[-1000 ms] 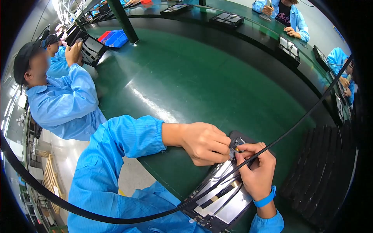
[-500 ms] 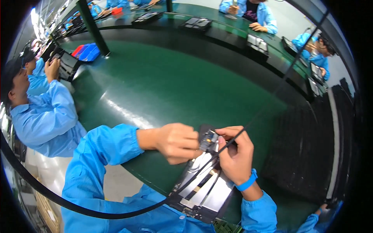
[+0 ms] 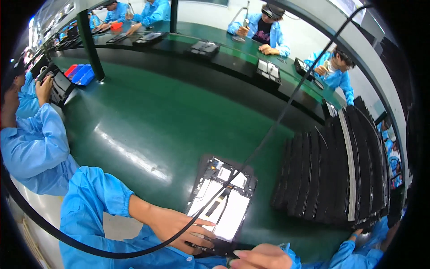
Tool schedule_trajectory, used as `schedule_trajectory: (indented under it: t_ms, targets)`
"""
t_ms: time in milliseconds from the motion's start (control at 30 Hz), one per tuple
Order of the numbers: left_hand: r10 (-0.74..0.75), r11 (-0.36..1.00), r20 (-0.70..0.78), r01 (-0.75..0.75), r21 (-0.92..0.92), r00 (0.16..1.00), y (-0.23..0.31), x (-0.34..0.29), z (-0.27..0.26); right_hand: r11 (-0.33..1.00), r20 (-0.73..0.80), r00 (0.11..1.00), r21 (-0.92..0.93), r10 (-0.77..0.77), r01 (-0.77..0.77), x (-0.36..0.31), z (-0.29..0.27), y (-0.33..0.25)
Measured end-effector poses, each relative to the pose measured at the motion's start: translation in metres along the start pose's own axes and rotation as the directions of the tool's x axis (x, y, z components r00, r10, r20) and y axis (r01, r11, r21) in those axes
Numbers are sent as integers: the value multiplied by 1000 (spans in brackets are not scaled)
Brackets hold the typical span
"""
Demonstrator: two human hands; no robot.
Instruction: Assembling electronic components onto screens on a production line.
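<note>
An opened tablet (image 3: 230, 213) lies on the green tabletop in front of me, its insides facing up: pale battery panels, a dark ribbon strip down the middle and small boards along the far end. My left hand (image 3: 181, 227) rests over its near left corner, fingers stretched and slightly apart. At the near edge, low in the picture, my right hand (image 3: 264, 257) has its fingers pressed together beside something dark; what they pinch, if anything, is hidden. A dark flat pad (image 3: 207, 160) shows under the tablet's far end.
To the right stands a large stack of black trays (image 3: 322, 175) with a pale strip. A black cable (image 3: 273, 130) crosses the view. Blue and red bins (image 3: 82, 74) sit by a post (image 3: 92, 49). A co-worker (image 3: 33, 139) is at left; others work beyond the dark rail.
Both hands have moved from the tablet's far end to its near end. My left fingers have spread. The tablet now lies flatter, and the view has shifted right.
</note>
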State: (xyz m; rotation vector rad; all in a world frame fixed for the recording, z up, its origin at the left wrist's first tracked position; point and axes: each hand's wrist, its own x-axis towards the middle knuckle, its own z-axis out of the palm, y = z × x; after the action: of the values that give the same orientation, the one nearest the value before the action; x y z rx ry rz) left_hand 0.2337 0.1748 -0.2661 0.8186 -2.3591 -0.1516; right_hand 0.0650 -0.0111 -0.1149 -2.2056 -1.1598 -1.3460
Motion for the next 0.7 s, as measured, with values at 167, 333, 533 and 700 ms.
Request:
schedule_trajectory:
  t_ms: [167, 333, 533, 700]
  targets:
    - [-16, 989, -81, 27, 143, 997, -31, -18, -4, 995, 0, 999, -92, -42, 42, -9, 11, -5]
    - [-79, 980, -142, 103, 173, 987, -60, -31, -32, 984, 26, 995, -150, -98, 101, -17, 5, -12]
    - [-145, 964, -214, 187, 190, 966, -88, -38, -58, 966, 24, 987, -210, 159, -151, -50, 36, 44]
    - [-266, 885, -234, 334, 325, 935, -151, -63, -70, 977, -95, 979, -101, 180, -190, -37, 52, 35]
